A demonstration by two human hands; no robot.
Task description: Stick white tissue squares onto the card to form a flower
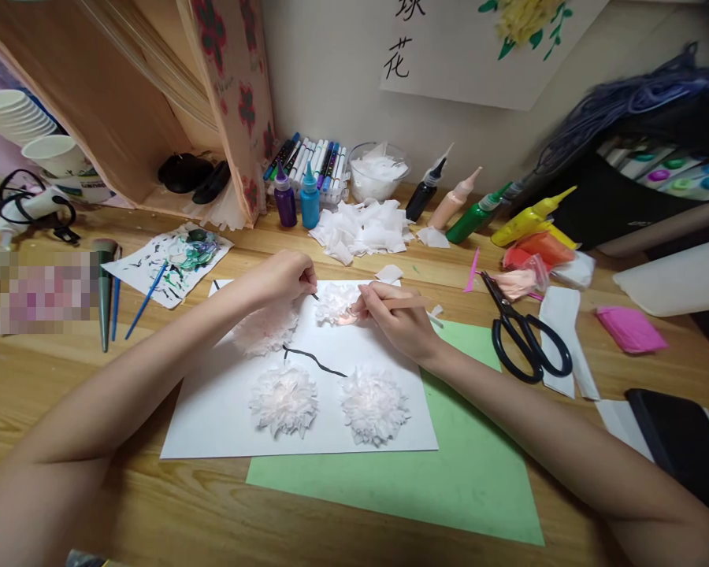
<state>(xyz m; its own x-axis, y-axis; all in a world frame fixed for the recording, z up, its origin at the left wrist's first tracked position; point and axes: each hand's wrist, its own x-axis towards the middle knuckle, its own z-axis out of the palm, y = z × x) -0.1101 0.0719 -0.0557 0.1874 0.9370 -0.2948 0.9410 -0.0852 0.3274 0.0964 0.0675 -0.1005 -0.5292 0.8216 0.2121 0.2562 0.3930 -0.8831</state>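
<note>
My right hand (393, 315) grips a slim peach-coloured stick (407, 302). Its fingertips are at a ruffled white tissue-paper flower (331, 303) with a peach patch on its lower right side. Just left of that flower, my left hand (289, 277) is closed with fingertips pressed together low over the paper; what they hold, if anything, is hidden. Beneath both hands lies a white sheet (213, 425) with black painted lines. Partly under my left forearm is a pale pink tissue flower (265, 331). Two more tissue flowers, one left (283, 400) and one right (375, 405), sit nearer me.
Green paper (478, 480) lies under the white sheet. Torn tissue pieces (363, 228) are piled behind it, beside a bowl (380, 169) and paint bottles (310, 197). Black-handled scissors (525, 339) rest at right. A paint-smeared paper (171, 264) with a blue brush (146, 301) is at left.
</note>
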